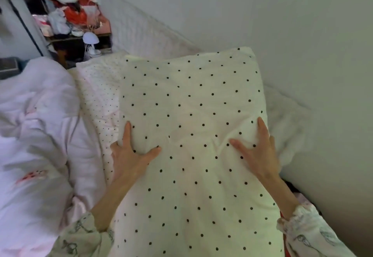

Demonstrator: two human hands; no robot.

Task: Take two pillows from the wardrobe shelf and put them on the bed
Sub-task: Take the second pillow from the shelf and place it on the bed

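2 bare forearms, loose white sleeves (310, 234) with grey sketch-like print, gathered cuffs

Both hands out in front, forearms bare from patterned sleeves pushed up near the elbows. Left hand (132, 155) at the left side, index finger straight and pointing away, thumb spread wide to the right, other fingers curled out of sight round the edge, gripping. Right hand (260, 153) at the right side, back facing up, fingers long and straight, thumb splayed to the left, lying flat and pressing down. Forearms angled inward from the lower corners of the view.
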